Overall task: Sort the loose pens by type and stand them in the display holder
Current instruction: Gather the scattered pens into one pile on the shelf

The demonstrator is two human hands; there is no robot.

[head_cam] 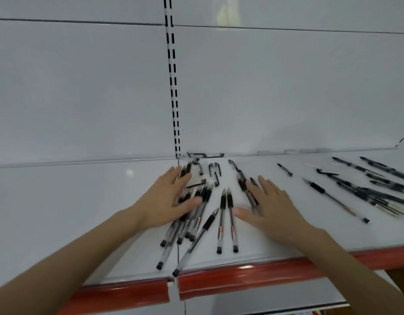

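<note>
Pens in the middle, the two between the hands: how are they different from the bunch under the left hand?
The two pens lie side by side, not crossing; the bunch is fanned and overlapping. No hand covers the two pens; the left hand rests flat on the bunch. The bunch holds more than two. Both are clear pens with black grips, tips pointing toward the back of the shelf.

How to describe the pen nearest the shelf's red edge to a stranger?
Find the red strip fronting the shelf. Just behind it, the slanted pen lies diagonally, unlike the two parallel pens on its right, its end nearest the strip.
</note>
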